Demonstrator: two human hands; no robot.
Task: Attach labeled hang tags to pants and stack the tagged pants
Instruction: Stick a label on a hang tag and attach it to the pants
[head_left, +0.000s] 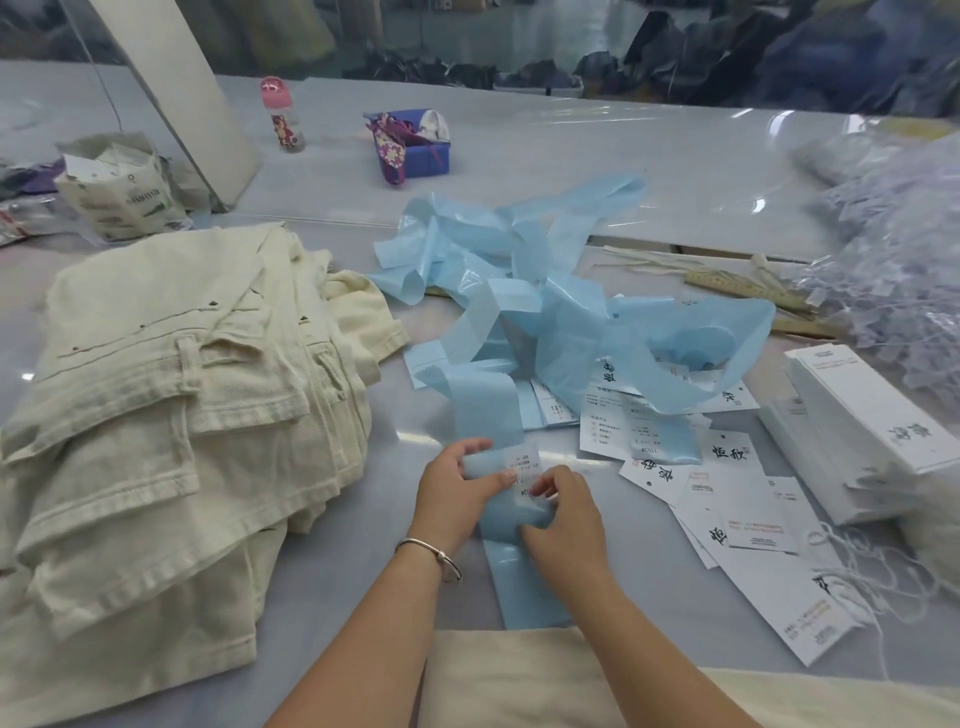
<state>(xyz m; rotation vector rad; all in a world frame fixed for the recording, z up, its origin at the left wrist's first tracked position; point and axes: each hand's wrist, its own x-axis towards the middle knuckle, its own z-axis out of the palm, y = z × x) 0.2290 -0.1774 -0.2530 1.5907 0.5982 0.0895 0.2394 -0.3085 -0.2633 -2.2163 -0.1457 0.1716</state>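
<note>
Both hands, left (457, 493) and right (563, 514), pinch a white label (522, 467) on glossy blue backing strip (488, 410).
Cream twill pants (171, 395) lie stacked at frame left.

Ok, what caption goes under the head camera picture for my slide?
Both hands, left hand and right hand, peel a white sticker off blue backing strip beside stacked cream pants.

Garment workshop: stacked cream pants (171, 395), hang tags (727, 499), long worktable (519, 156).
</note>
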